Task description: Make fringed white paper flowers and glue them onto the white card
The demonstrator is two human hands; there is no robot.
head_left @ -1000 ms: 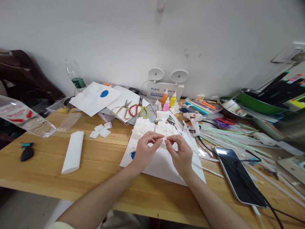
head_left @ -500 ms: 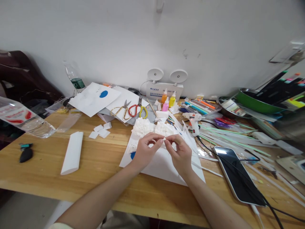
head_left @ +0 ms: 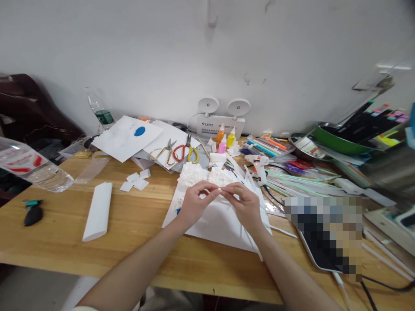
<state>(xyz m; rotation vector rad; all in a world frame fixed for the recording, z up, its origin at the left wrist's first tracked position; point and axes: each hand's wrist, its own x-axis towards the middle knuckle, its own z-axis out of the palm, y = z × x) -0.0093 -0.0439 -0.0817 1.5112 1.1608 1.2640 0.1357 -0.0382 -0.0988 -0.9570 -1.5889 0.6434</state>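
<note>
My left hand (head_left: 198, 199) and my right hand (head_left: 244, 202) meet fingertip to fingertip over a white paper sheet (head_left: 214, 231). Pinched between them is a small white piece (head_left: 219, 191), perhaps rolled paper; its kind is too small to be sure of. Both hands are closed around it with thumb and index finger. Just behind the fingers, clumps of crumpled white bits (head_left: 193, 173) cover the far part of the sheet, with some blue showing at its left side. A white glue gun (head_left: 260, 166) stands beyond my right hand.
Scissors (head_left: 164, 153) and pliers (head_left: 186, 151) lie on papers behind. Small white squares (head_left: 133, 181) and a folded white paper (head_left: 98, 211) are at left, near a water bottle (head_left: 35, 166). Paint bottles (head_left: 222, 144) stand at the back. Paper strips and a partly blurred phone (head_left: 311, 252) lie right.
The view has shifted slightly. Both hands stay together over the sheet, still pinching the small white piece, with the right fingers moved a little across it.
</note>
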